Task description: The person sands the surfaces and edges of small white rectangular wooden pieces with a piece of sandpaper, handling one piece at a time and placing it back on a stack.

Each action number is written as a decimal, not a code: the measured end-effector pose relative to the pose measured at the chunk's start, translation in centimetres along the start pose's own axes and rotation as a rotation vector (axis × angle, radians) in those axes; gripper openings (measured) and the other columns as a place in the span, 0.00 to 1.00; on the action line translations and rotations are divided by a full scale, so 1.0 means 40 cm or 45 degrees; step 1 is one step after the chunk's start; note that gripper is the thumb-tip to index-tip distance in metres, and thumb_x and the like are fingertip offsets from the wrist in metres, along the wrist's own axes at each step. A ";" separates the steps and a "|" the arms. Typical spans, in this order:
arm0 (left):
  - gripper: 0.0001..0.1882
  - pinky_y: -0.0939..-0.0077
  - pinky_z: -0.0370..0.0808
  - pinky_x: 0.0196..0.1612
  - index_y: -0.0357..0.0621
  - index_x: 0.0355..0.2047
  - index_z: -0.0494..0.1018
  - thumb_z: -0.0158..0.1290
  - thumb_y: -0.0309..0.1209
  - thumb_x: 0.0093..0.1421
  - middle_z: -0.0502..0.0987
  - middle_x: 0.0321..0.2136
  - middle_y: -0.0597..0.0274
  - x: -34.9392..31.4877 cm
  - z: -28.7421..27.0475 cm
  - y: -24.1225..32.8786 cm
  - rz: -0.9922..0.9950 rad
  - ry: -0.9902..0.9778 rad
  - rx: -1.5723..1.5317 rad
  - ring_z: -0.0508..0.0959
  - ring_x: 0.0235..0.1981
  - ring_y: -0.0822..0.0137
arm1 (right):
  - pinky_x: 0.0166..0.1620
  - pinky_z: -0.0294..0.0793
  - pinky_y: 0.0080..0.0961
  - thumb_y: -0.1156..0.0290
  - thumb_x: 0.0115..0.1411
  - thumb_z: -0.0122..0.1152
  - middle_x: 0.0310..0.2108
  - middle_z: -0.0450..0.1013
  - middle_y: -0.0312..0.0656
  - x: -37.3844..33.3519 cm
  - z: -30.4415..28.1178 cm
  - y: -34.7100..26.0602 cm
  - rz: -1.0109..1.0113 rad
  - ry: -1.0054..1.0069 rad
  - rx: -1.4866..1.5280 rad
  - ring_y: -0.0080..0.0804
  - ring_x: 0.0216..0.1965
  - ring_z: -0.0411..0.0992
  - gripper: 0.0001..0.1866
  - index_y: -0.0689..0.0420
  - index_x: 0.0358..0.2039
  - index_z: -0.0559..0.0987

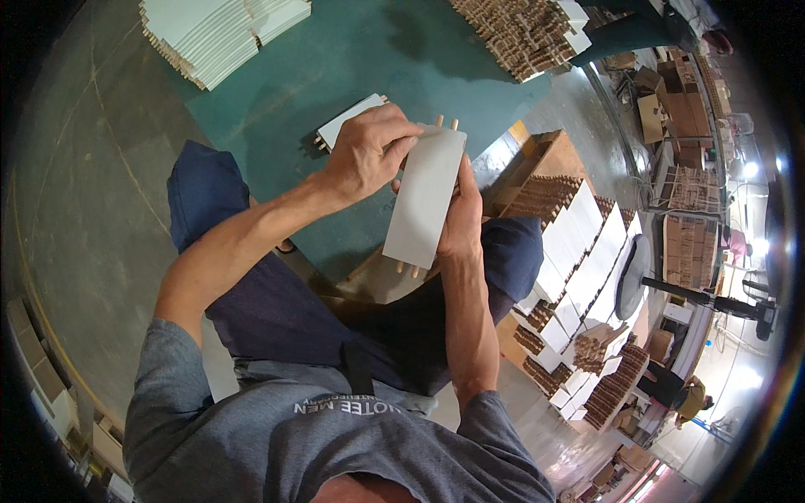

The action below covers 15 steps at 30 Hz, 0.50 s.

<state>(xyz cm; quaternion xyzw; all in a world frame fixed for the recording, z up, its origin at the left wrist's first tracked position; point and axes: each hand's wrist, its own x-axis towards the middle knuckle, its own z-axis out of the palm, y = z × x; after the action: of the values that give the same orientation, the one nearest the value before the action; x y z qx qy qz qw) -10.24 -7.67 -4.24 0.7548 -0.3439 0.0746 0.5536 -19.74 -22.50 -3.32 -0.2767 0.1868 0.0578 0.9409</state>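
A white rectangular board (425, 197) with wooden dowels sticking out of both short ends is held tilted above my lap. My right hand (461, 214) grips it by the right long edge, its fingers mostly hidden behind the board. At the upper left corner of the board is my left hand (369, 151), thumb and forefinger pinched together on the edge. Part of that grip is hidden by the hand itself. On the green table (277, 109), just beyond my left hand, lies a similar white board (348, 120) with dowels at its ends.
White panels (222, 38) are stacked at the table's far left, and doweled boards (528, 38) at the far right. Beside my right knee stands a large pile of white doweled boards (570, 251). A black fan (636, 277) and people are farther right.
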 end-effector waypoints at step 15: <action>0.05 0.66 0.75 0.34 0.35 0.35 0.80 0.59 0.21 0.56 0.78 0.28 0.54 0.015 0.004 0.002 0.141 -0.023 0.072 0.79 0.30 0.59 | 0.42 0.81 0.29 0.51 0.73 0.41 0.42 0.77 0.41 -0.008 -0.017 -0.004 0.040 0.111 -0.089 0.33 0.40 0.78 0.24 0.57 0.54 0.74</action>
<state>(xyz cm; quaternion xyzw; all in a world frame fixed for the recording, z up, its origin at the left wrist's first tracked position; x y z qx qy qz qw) -9.89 -8.07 -3.95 0.7507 -0.3878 0.1079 0.5239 -20.22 -23.03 -3.66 -0.3087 0.2299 0.0668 0.9205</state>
